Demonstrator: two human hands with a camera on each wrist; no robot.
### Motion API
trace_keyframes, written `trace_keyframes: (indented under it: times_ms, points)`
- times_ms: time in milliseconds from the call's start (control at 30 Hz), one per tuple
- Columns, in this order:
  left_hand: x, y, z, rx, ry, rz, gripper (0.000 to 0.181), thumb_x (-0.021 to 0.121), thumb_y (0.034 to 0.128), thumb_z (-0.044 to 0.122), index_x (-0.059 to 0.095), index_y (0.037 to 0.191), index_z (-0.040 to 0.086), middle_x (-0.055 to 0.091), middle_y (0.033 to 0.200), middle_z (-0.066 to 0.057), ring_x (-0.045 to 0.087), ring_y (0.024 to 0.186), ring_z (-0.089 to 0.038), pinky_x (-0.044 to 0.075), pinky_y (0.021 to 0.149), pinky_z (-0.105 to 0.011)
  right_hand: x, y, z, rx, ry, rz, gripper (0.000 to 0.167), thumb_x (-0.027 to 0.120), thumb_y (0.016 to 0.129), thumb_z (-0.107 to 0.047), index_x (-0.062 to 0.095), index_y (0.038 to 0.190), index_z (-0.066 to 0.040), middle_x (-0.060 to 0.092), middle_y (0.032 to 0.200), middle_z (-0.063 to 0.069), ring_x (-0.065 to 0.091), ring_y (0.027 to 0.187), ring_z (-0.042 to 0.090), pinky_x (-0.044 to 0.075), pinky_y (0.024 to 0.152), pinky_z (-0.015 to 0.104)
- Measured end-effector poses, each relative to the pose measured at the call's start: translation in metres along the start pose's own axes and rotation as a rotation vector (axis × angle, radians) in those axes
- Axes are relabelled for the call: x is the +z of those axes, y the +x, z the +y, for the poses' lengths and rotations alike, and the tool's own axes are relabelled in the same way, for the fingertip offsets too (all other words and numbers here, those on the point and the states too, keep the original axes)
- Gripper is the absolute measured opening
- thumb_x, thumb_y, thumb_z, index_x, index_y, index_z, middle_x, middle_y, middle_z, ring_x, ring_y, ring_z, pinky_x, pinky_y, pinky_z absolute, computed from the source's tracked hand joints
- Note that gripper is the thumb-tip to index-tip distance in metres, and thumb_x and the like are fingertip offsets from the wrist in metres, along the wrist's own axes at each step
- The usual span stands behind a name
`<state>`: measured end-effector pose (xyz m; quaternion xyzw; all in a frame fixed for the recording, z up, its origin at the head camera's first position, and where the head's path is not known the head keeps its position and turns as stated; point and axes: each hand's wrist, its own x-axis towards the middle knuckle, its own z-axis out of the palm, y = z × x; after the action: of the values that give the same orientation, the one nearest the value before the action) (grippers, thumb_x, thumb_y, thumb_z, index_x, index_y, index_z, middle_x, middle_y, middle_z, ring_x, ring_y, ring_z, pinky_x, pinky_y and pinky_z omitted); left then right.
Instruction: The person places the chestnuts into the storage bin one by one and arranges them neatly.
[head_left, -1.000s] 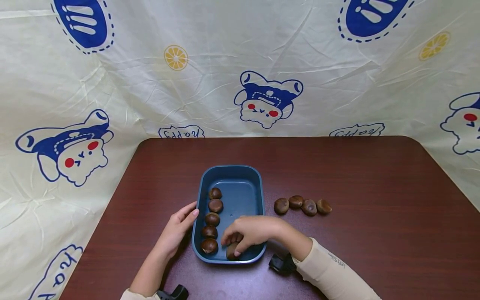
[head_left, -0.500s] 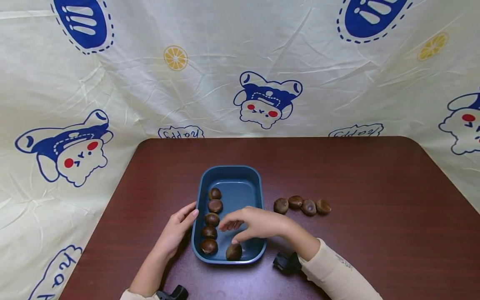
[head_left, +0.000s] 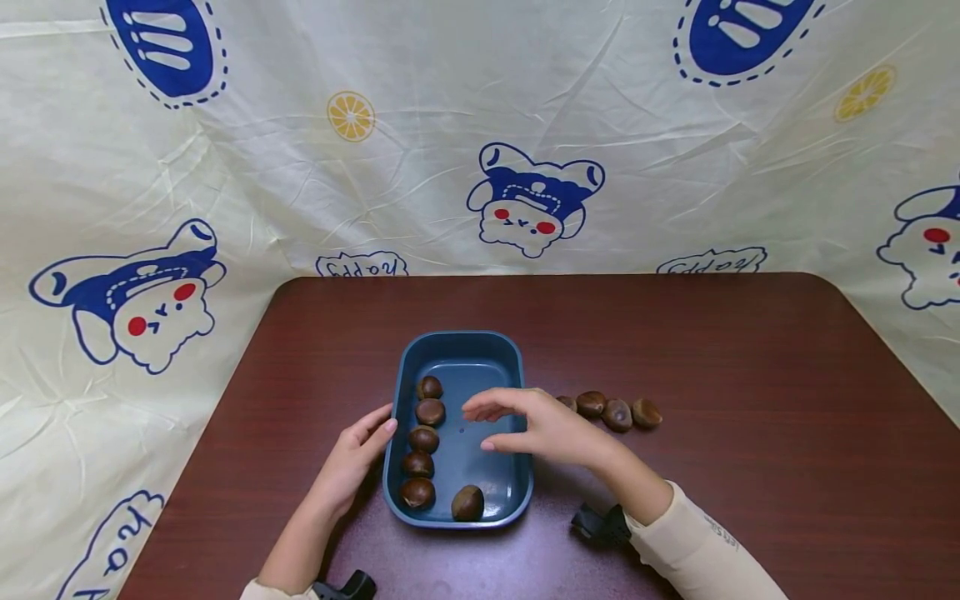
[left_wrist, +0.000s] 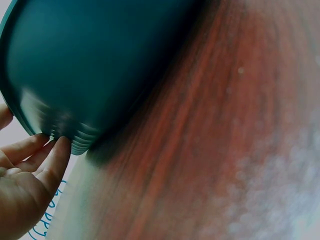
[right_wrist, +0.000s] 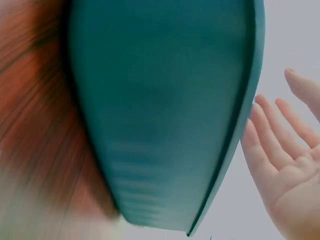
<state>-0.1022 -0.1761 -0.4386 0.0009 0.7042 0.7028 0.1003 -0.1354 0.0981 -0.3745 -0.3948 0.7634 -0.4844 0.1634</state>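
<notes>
A blue rectangular tray (head_left: 491,346) holds a column of several chestnuts (head_left: 423,438) along its left side. One more chestnut (head_left: 467,503) lies by itself near the front wall. My left hand (head_left: 352,458) rests its fingertips against the tray's left outer wall; the left wrist view shows those fingertips (left_wrist: 61,145) touching the wall below the rim. Over the tray's right half hovers my right hand (head_left: 551,429), thumb and fingers spread apart with nothing between them. In the right wrist view this hand (right_wrist: 290,165) appears beyond the tray's rim.
Right of the tray, a short row of chestnuts (head_left: 618,415) lies on the dark red-brown table (head_left: 712,342); my right hand partly covers the leftmost one. A printed white cloth (head_left: 420,192) hangs behind the table. Each wrist wears a black device.
My right hand has let go of the chestnut at the tray's front, opened its fingers, and moved up and to the right. That chestnut stays in place. The left hand has not moved.
</notes>
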Motion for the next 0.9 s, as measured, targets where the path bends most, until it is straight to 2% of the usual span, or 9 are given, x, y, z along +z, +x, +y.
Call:
trace_keyframes:
  times_ms: [133,333,533,633,733,900]
  points:
    - [0.0,0.001,0.0,0.001,-0.001,-0.006,0.045,0.051,0.0921,0.024,0.045,0.13,0.001,0.051,0.124,-0.016,0.051,0.108,-0.027,0.039,0.092,-0.039,-0.007,-0.012,0.0,0.009,0.007,0.145,0.041,0.066,0.082,-0.021,0.053,0.121,-0.017,0.058,0.116,-0.001,0.053,0.105,0.018,0.042,0.087,0.042]
    - [0.001,0.0,0.001,0.01,-0.005,-0.006,0.044,0.051,0.0926,0.022,0.044,0.13,0.0,0.05,0.124,-0.016,0.049,0.11,-0.027,0.039,0.092,-0.039,-0.02,-0.033,0.007,0.017,-0.039,0.306,0.042,0.067,0.081,-0.019,0.054,0.12,-0.015,0.06,0.112,-0.004,0.056,0.101,0.017,0.049,0.074,0.034]
    - [0.0,0.0,0.0,0.012,0.002,-0.003,0.044,0.051,0.0926,0.022,0.044,0.13,0.0,0.05,0.125,-0.016,0.048,0.112,-0.027,0.039,0.092,-0.039,-0.034,-0.055,0.014,0.08,-0.07,0.386,0.042,0.068,0.079,-0.007,0.055,0.119,-0.008,0.059,0.113,0.002,0.058,0.097,0.017,0.048,0.078,0.032]
    - [0.0,0.0,0.0,0.014,0.002,-0.009,0.044,0.051,0.0925,0.023,0.044,0.13,0.0,0.05,0.125,-0.016,0.048,0.112,-0.027,0.038,0.093,-0.039,-0.043,-0.067,0.017,0.103,-0.116,0.426,0.044,0.067,0.078,0.0,0.054,0.119,-0.006,0.058,0.114,0.007,0.057,0.097,0.016,0.047,0.078,0.025]
    - [0.0,0.0,0.0,0.015,0.003,-0.01,0.044,0.05,0.0927,0.022,0.043,0.13,0.0,0.05,0.125,-0.016,0.048,0.111,-0.027,0.038,0.093,-0.039,-0.053,-0.078,0.02,0.092,-0.171,0.465,0.045,0.066,0.078,0.003,0.053,0.12,-0.005,0.057,0.115,0.009,0.056,0.099,0.013,0.045,0.079,0.02]
    - [0.0,-0.001,0.0,0.019,-0.001,-0.007,0.044,0.05,0.093,0.021,0.043,0.13,-0.001,0.05,0.125,-0.016,0.047,0.112,-0.027,0.039,0.092,-0.037,-0.069,-0.092,0.024,0.077,-0.228,0.517,0.044,0.066,0.08,-0.001,0.053,0.121,-0.008,0.057,0.115,0.006,0.053,0.103,0.011,0.041,0.081,0.015]
